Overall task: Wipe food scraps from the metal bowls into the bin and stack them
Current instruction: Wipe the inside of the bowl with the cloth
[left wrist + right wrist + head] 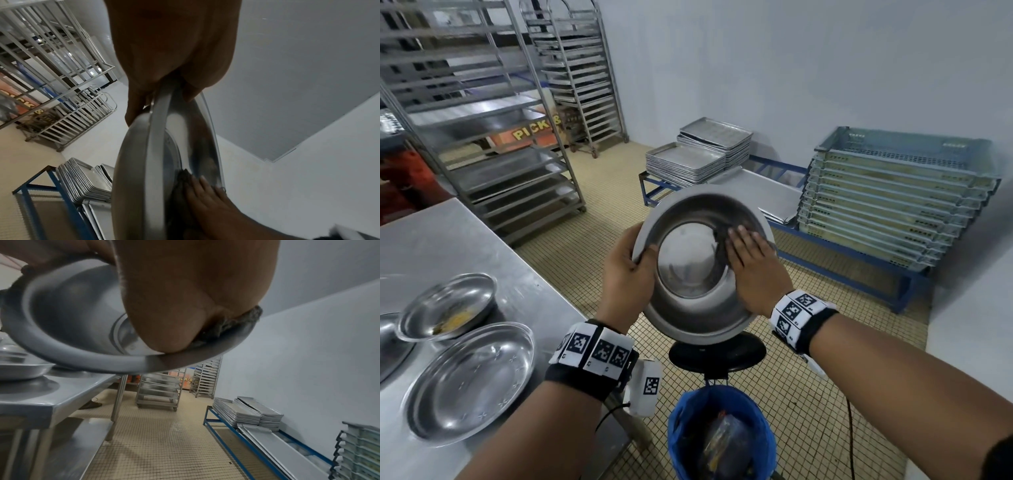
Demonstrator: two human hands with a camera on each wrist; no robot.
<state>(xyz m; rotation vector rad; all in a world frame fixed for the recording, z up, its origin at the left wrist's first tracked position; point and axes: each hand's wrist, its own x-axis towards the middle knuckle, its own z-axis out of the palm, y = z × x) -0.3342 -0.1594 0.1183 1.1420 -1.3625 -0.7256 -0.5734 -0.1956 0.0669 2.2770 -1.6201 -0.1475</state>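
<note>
A large metal bowl (pixel 690 270) is held tilted in the air above a blue-lined bin (pixel 719 435). My left hand (pixel 626 270) grips the bowl's left rim (pixel 160 113), thumb inside. My right hand (pixel 753 267) lies flat inside the bowl's right wall, straight fingers pressing a dark cloth (pixel 720 240) against the metal (pixel 72 308). The cloth (pixel 236 324) shows under the palm in the right wrist view. On the steel table (pixel 431 240) sit a bowl with yellow scraps (pixel 448 308) and a shallow clean bowl (pixel 472 380).
A black round stool seat (pixel 717 354) stands just under the held bowl. Tray racks (pixel 482 120) stand at the left and back. Stacked metal trays (pixel 698 157) and stacked crates (pixel 900 198) rest on a blue frame along the right wall. Part of another bowl (pixel 388 342) shows at the left edge.
</note>
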